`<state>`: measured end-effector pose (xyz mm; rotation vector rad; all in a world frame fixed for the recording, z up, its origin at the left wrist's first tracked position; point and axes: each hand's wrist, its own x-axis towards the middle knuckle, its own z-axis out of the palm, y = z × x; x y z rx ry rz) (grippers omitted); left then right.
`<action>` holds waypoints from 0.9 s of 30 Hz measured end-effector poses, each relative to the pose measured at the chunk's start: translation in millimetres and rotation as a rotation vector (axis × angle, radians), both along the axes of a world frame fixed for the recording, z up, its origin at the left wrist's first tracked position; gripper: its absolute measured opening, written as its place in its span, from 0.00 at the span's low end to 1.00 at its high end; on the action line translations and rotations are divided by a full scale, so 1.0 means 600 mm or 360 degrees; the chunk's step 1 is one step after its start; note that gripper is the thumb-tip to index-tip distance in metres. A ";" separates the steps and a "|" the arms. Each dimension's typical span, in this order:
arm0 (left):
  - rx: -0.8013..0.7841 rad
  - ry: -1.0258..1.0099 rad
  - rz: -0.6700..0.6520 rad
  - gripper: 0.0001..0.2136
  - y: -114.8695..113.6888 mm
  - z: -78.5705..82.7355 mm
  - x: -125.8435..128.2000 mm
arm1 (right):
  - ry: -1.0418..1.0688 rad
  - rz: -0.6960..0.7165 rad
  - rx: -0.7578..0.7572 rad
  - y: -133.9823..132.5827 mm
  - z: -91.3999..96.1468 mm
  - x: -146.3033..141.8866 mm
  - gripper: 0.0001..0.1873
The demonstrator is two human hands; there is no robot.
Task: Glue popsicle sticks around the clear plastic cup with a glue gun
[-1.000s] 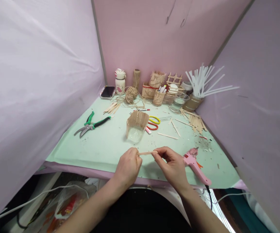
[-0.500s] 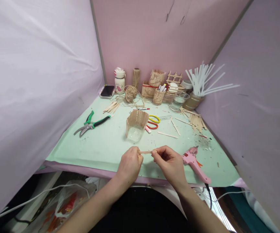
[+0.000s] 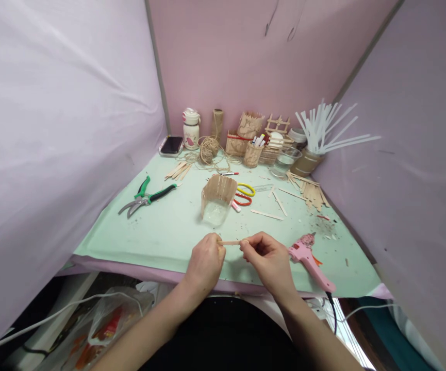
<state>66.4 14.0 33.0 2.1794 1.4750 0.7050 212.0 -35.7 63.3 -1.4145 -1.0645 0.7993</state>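
A short wooden craft stick (image 3: pixel 229 242) is held level between both hands just above the near edge of the green mat (image 3: pixel 161 232). My left hand (image 3: pixel 205 262) pinches its left end with closed fingers. My right hand (image 3: pixel 269 257) pinches its right end. Behind the stick a clear plastic cup partly clad in wooden sticks (image 3: pixel 217 200) lies on the mat. A pink glue gun (image 3: pixel 308 258) rests right of my right hand.
Green-handled pliers (image 3: pixel 145 197) lie at left. Yellow and red scissors (image 3: pixel 244 195), loose sticks (image 3: pixel 311 193), a twine ball (image 3: pixel 208 150), a phone (image 3: pixel 171 146), a bottle (image 3: pixel 191 129) and jars with white strips (image 3: pixel 315 141) crowd the back. Fabric walls close three sides.
The hands have drawn slightly closer together on the stick, and the visible length between them has shortened. Nothing else on the mat moved.
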 end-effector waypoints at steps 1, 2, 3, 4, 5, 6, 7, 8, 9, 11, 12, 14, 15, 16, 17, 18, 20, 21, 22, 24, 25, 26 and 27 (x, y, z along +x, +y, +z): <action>0.0002 -0.0048 -0.0009 0.09 0.002 -0.002 -0.003 | 0.0009 0.0006 -0.0017 0.000 0.001 0.001 0.11; -0.0002 -0.0106 -0.0029 0.10 0.004 -0.005 -0.007 | 0.0019 0.0014 -0.0038 0.001 0.002 0.004 0.11; -0.0015 -0.0180 -0.0056 0.10 0.005 -0.008 -0.010 | 0.0031 0.0025 -0.0064 0.001 0.004 0.007 0.11; -0.0033 -0.0263 -0.0083 0.10 0.007 -0.010 -0.014 | 0.0044 0.0032 -0.0090 0.002 0.005 0.010 0.11; -0.0052 -0.0349 -0.0106 0.11 0.008 -0.012 -0.018 | 0.0060 0.0031 -0.0112 0.003 0.006 0.014 0.11; -0.0066 -0.0431 -0.0123 0.12 0.009 -0.014 -0.021 | 0.0077 0.0024 -0.0128 0.005 0.007 0.018 0.11; -0.0074 -0.0508 -0.0134 0.13 0.009 -0.015 -0.023 | 0.0093 0.0011 -0.0136 0.006 0.007 0.021 0.11; -0.0072 -0.0578 -0.0141 0.13 0.009 -0.016 -0.024 | 0.0107 0.0000 -0.0140 0.006 0.007 0.023 0.12; -0.0064 -0.0643 -0.0148 0.12 0.008 -0.017 -0.024 | 0.0117 -0.0006 -0.0142 0.007 0.007 0.025 0.12; -0.0043 -0.0757 -0.0153 0.08 0.007 -0.018 -0.022 | 0.0111 -0.0005 -0.0145 0.006 0.008 0.025 0.12; -0.0027 -0.0804 -0.0147 0.08 0.007 -0.018 -0.021 | 0.0094 0.0000 -0.0148 0.004 0.008 0.024 0.12; 0.0026 -0.0845 -0.0152 0.07 0.009 -0.019 -0.019 | 0.0053 0.0012 -0.0148 0.001 0.009 0.021 0.12; 0.0056 -0.0845 -0.0168 0.06 0.010 -0.019 -0.019 | 0.0033 0.0015 -0.0144 -0.001 0.009 0.019 0.12; 0.0084 -0.0841 -0.0189 0.06 0.011 -0.019 -0.019 | 0.0017 0.0015 -0.0139 -0.002 0.010 0.018 0.12; 0.0103 -0.0837 -0.0215 0.06 0.012 -0.019 -0.021 | 0.0004 0.0016 -0.0133 -0.003 0.010 0.017 0.12; 0.0112 -0.0835 -0.0241 0.06 0.013 -0.019 -0.022 | -0.0005 0.0017 -0.0128 -0.004 0.010 0.016 0.12; 0.0102 -0.0828 -0.0274 0.07 0.014 -0.019 -0.025 | -0.0024 0.0015 -0.0114 -0.004 0.010 0.015 0.12; 0.0093 -0.0814 -0.0287 0.08 0.014 -0.018 -0.027 | -0.0034 0.0012 -0.0103 -0.005 0.009 0.015 0.12; 0.0091 -0.0790 -0.0299 0.08 0.014 -0.018 -0.027 | -0.0045 0.0009 -0.0088 -0.005 0.009 0.014 0.11; 0.0115 -0.0737 -0.0299 0.08 0.012 -0.017 -0.026 | -0.0073 0.0004 -0.0062 -0.006 0.007 0.012 0.11; 0.0137 -0.0713 -0.0286 0.07 0.011 -0.017 -0.025 | -0.0097 0.0005 -0.0052 -0.007 0.006 0.011 0.11; 0.0165 -0.0694 -0.0266 0.07 0.010 -0.017 -0.023 | -0.0123 0.0006 -0.0045 -0.008 0.005 0.009 0.11; 0.0196 -0.0679 -0.0243 0.07 0.009 -0.018 -0.021 | -0.0149 0.0004 -0.0038 -0.009 0.004 0.008 0.11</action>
